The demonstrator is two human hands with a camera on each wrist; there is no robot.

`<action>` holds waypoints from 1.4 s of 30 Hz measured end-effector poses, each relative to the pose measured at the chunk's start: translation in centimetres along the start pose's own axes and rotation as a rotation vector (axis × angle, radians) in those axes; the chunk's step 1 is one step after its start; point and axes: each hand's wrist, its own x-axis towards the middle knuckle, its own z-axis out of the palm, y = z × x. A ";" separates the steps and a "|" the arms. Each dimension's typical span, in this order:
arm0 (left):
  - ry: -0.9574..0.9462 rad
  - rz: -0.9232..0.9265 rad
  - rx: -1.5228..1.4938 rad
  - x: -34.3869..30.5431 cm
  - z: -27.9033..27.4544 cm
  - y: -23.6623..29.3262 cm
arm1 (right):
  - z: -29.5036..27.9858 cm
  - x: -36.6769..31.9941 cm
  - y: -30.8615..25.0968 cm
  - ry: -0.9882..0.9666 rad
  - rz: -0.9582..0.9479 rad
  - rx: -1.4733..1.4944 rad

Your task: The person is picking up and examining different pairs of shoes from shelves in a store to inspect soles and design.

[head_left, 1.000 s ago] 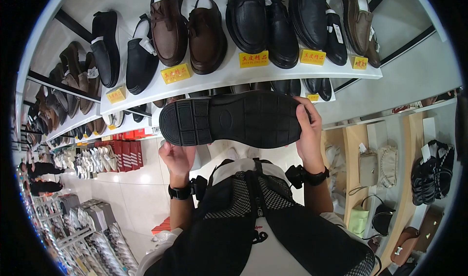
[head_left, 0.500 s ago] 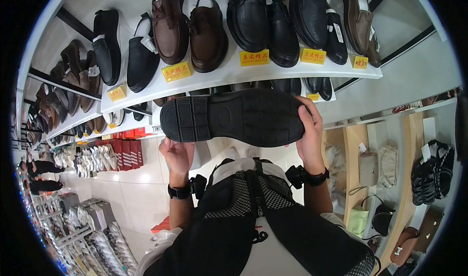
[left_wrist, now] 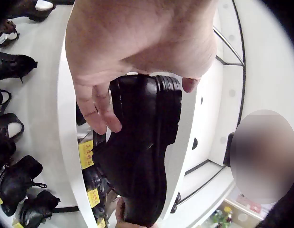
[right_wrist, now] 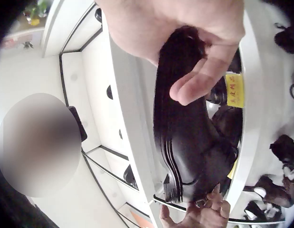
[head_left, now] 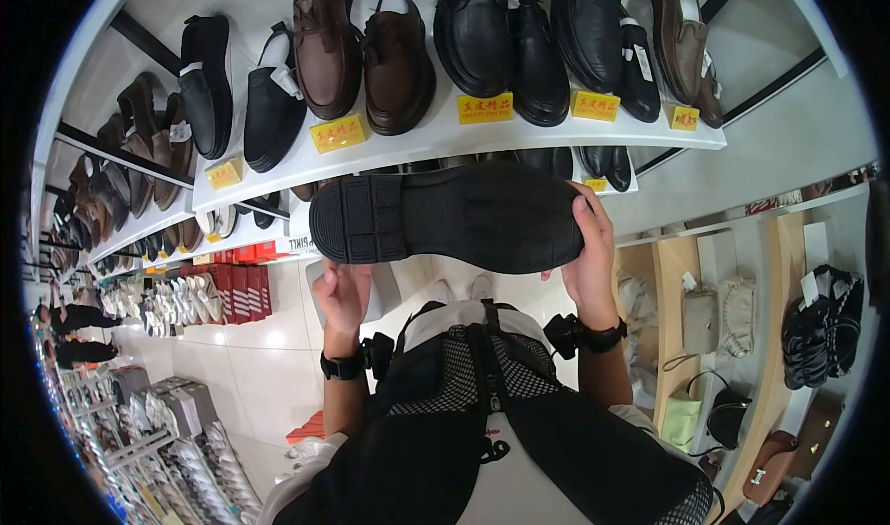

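Observation:
A black shoe (head_left: 450,217) is held sideways with its sole turned up toward the head camera. The left hand (head_left: 343,298) supports the heel end, and in the left wrist view that hand (left_wrist: 137,52) has its fingers round the back of the shoe (left_wrist: 137,142). At the toe end the right hand (head_left: 591,263) grips with the thumb at the sole's edge; the right wrist view shows this hand (right_wrist: 185,38) with fingers over the upper of the shoe (right_wrist: 189,147).
Directly beyond the shoe runs a white shelf (head_left: 519,138) with black and brown shoes and yellow cards (head_left: 485,108). Bags (head_left: 700,323) stand on wooden shelving at the right. Red boxes (head_left: 243,293) and white shoes are at the left, over a tiled floor.
The shoe has shifted slightly up and right in the head view, its sole tilting a little and looking darker. Both hands keep hold of it.

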 end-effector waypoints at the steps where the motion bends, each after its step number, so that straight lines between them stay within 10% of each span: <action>1: -0.032 0.013 0.003 -0.1 0.0 0.0 | 0.0 0.0 0.0 0.013 0.015 0.022; 42: 0.109 0.033 0.284 2.2 7.9 2.3 | -0.3 -0.3 -0.5 -0.076 -0.021 0.023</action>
